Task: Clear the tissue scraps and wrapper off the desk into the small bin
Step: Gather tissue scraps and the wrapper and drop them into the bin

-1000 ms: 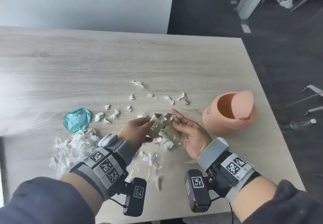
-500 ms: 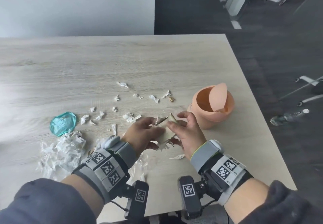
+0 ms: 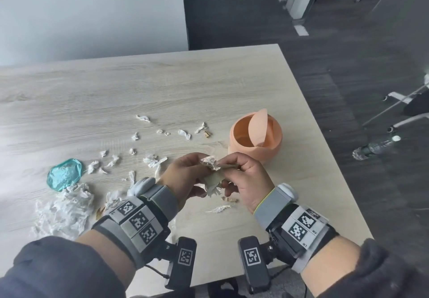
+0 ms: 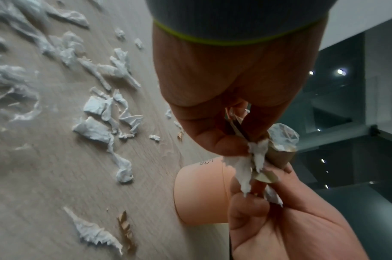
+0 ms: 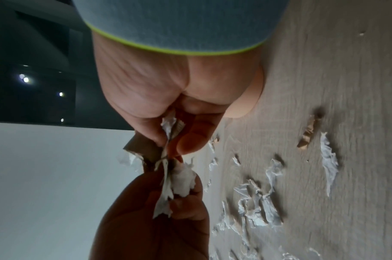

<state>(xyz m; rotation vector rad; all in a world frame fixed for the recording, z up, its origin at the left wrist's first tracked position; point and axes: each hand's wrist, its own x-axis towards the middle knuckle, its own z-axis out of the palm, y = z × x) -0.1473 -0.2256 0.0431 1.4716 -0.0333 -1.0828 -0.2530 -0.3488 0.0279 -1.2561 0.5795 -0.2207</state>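
My left hand (image 3: 197, 161) and right hand (image 3: 228, 161) together pinch one crumpled bundle (image 3: 214, 175) of tan, silvery wrapper and white tissue bits, held just above the desk. In the left wrist view, tissue from the bundle (image 4: 255, 158) hangs between the fingers; the right wrist view shows the bundle (image 5: 168, 176) squeezed between both hands. The small peach bin (image 3: 267, 154), its swing lid (image 3: 257, 124) tilted, stands just beyond my right hand. Loose tissue scraps (image 3: 154, 161) dot the desk, with a bigger heap (image 3: 65, 207) at the left beside a teal crumpled wrapper (image 3: 64, 174).
Tan crumbs (image 3: 229, 199) and one tissue sliver (image 3: 218, 209) lie under my hands. The desk's (image 3: 162, 88) right edge runs close behind the bin. On the dark floor to the right lie a plastic bottle (image 3: 373, 148) and chair legs (image 3: 404, 109).
The wrapper was spread open between my hands; both hands have folded and squeezed it into a narrow bundle, and it now sits closer to the bin.
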